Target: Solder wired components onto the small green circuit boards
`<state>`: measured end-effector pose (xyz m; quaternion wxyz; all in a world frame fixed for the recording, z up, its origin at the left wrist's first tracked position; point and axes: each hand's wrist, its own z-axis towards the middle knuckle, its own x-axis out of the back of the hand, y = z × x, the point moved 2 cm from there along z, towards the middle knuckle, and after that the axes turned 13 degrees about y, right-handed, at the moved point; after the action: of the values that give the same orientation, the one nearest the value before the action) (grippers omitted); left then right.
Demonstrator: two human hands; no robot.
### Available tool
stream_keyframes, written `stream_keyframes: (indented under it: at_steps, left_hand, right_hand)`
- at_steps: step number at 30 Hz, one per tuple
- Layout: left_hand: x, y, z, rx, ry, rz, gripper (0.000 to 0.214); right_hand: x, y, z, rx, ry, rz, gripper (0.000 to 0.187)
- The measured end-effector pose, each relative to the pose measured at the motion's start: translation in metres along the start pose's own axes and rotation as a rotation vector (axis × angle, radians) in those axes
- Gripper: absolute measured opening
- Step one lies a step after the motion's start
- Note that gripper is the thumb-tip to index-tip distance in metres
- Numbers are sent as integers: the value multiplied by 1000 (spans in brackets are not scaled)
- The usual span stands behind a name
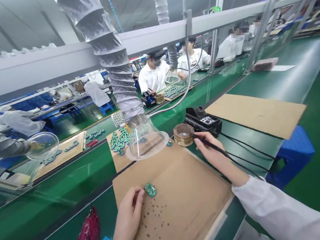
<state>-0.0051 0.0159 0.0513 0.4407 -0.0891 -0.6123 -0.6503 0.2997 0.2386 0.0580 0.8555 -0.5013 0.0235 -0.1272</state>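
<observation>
My right hand [210,149] is closed around a black soldering iron [203,138], its front end at the rim of a round brown tub [183,134] with greyish bits inside. A black cable trails from the iron past my wrist. My left hand [130,214] rests on a brown cardboard sheet [179,192], thumb and forefinger pinched at the left edge of a small green circuit board [150,190]. Whatever sits between those fingertips is too small to make out. Dark specks lie scattered on the cardboard below the board.
A clear fume hood [146,139] on a grey duct hangs over more circuit boards [120,139]. A black iron stand [203,120] is behind the tub. Red wires [88,233] lie at lower left, a blue stool [297,153] at right. Co-workers [153,74] sit across the line.
</observation>
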Motion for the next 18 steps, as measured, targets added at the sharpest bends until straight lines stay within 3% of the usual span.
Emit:
stream_keyframes:
  at_steps: [4,9,18]
  left_hand:
    - [-7,12,-1,-121,34,13,27]
    - [-15,17,-5,-165,-85,-33,24]
    - [6,11,-1,-157,-137,-117,23]
  right_hand:
    - [-5,6,-3,-25,5,2,38]
    - [-4,9,-4,-25,7,16,37]
    - [0,4,-12,21,0,59,32]
